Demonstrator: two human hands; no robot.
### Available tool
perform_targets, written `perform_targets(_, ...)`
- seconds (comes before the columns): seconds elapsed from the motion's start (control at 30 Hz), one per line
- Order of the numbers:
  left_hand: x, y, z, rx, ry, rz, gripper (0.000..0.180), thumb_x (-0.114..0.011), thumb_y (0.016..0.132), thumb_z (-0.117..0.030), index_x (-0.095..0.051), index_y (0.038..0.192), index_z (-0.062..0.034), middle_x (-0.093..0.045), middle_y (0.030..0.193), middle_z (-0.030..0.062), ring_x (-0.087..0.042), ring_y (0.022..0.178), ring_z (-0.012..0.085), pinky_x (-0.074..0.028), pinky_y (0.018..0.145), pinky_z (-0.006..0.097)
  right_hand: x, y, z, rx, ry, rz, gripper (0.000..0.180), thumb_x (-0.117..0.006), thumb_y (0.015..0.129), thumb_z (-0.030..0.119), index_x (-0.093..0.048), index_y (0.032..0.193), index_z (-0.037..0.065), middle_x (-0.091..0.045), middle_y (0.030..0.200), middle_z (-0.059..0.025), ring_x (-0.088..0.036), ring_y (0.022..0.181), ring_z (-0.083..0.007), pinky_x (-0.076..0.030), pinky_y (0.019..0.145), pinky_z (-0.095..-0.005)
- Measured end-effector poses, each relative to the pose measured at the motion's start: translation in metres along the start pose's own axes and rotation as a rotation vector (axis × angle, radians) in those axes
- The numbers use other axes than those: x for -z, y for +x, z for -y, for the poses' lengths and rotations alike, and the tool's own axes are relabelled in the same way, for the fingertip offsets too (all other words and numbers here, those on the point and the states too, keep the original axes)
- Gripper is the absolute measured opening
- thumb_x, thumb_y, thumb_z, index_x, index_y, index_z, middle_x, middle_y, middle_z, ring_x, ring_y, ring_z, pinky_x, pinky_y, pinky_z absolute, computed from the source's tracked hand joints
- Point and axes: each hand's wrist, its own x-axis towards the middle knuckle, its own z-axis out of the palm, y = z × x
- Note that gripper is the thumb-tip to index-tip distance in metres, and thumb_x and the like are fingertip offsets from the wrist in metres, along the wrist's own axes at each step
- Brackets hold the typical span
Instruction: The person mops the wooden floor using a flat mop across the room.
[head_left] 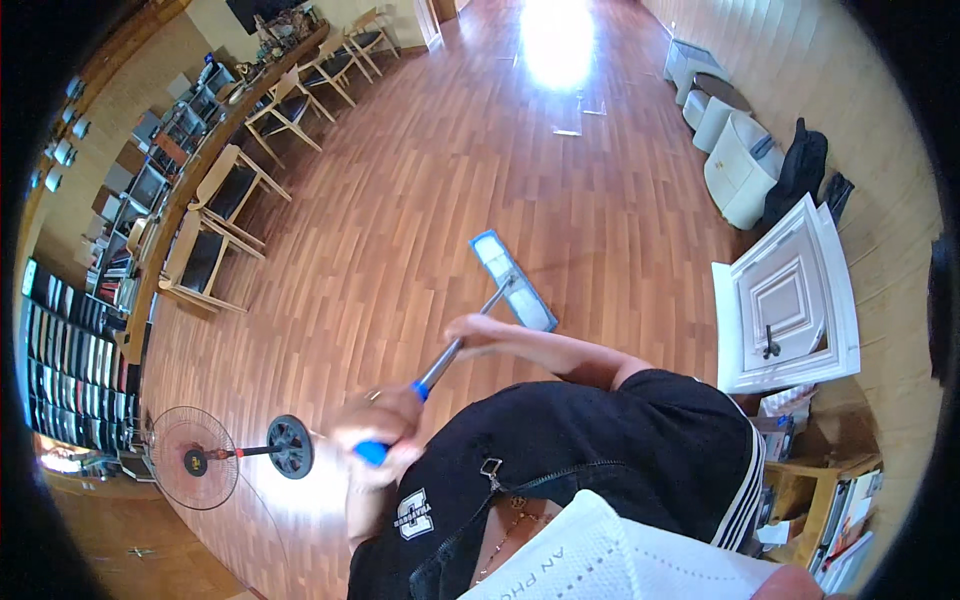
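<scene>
A flat mop point(497, 258) with a blue-edged, whitish rectangular head lies on the wood floor in front of me, slanting from upper left to lower right. Its metal pole runs back toward my body and ends in a blue grip. My left hand point(385, 422), smeared by motion, is closed around the blue grip near the pole's top end. Farther down the pole, my right hand point(475, 334) is wrapped around the metal shaft, with the bare forearm stretched across from the right.
Wooden chairs point(228, 185) line a long cluttered counter on the left. A standing fan point(195, 458) is at lower left. White cabinets point(741, 168), a dark bag point(800, 170) and a white panelled door point(790, 300) are along the right wall. Small pale items point(567, 132) lie on the far floor.
</scene>
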Motion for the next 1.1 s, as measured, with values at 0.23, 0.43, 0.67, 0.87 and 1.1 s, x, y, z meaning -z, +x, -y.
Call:
perform_targets(0.23, -0.047, 0.045, 0.161, 0.067, 0.431, -0.044, 0.012, -0.072, 0.077, -0.001, -0.060, 0.076, -0.0036, -0.064, 0.077, 0.0093, -0.064, 0.072, 0.0221, -0.050, 0.066, 0.030, 0.183, -0.078, 0.084, -0.163, 0.867, -0.307, 0.044, -0.066, 0.084, 0.022, -0.053, 0.124, 0.007, -0.056, 0.124, -0.0125, -0.053, 0.116, -0.0255, -0.041, 0.097, -0.0393)
perform_targets(0.43, -0.056, 0.078, 0.318, 0.015, 0.395, 0.059, 0.018, -0.073, 0.070, -0.010, -0.058, 0.077, -0.0024, -0.063, 0.079, 0.0122, -0.062, 0.075, 0.0283, -0.048, 0.066, 0.037, 0.220, -0.111, 0.112, -0.050, 0.137, -0.501, 0.052, -0.066, 0.084, 0.022, -0.048, 0.130, 0.008, -0.046, 0.136, -0.0162, -0.044, 0.127, -0.0327, -0.037, 0.104, -0.0409)
perform_targets(0.67, -0.103, 0.099, 0.364, -0.116, 0.654, 0.259, 0.027, -0.067, 0.068, -0.031, -0.065, 0.084, -0.0089, -0.066, 0.086, 0.0132, -0.063, 0.080, 0.0321, -0.047, 0.070, 0.043, 0.226, -0.138, 0.099, -0.253, -0.372, -0.693, 0.045, -0.073, 0.076, 0.021, -0.057, 0.117, 0.009, -0.056, 0.122, -0.0153, -0.053, 0.113, -0.0336, -0.044, 0.096, -0.0426)
perform_targets(0.87, -0.148, 0.139, 0.219, 0.071, 0.634, 0.458, 0.022, -0.066, 0.069, -0.031, -0.068, 0.084, -0.0150, -0.068, 0.080, 0.0102, -0.065, 0.081, 0.0306, -0.046, 0.073, 0.046, 0.265, -0.153, 0.173, -0.152, -0.597, -0.850, 0.033, -0.073, 0.075, 0.018, -0.062, 0.105, 0.009, -0.061, 0.102, -0.0119, -0.062, 0.090, -0.0295, -0.051, 0.074, -0.0382)
perform_targets(1.1, -0.137, 0.115, 0.244, -0.016, 0.302, 0.527, 0.024, -0.073, 0.071, -0.022, -0.060, 0.081, -0.0059, -0.064, 0.084, 0.0160, -0.061, 0.084, 0.0358, -0.046, 0.076, 0.045, 0.263, -0.150, 0.239, -0.170, -0.668, -1.057, 0.024, -0.068, 0.078, 0.003, -0.065, 0.102, 0.006, -0.067, 0.090, -0.0111, -0.064, 0.077, -0.0277, -0.050, 0.064, -0.0356)
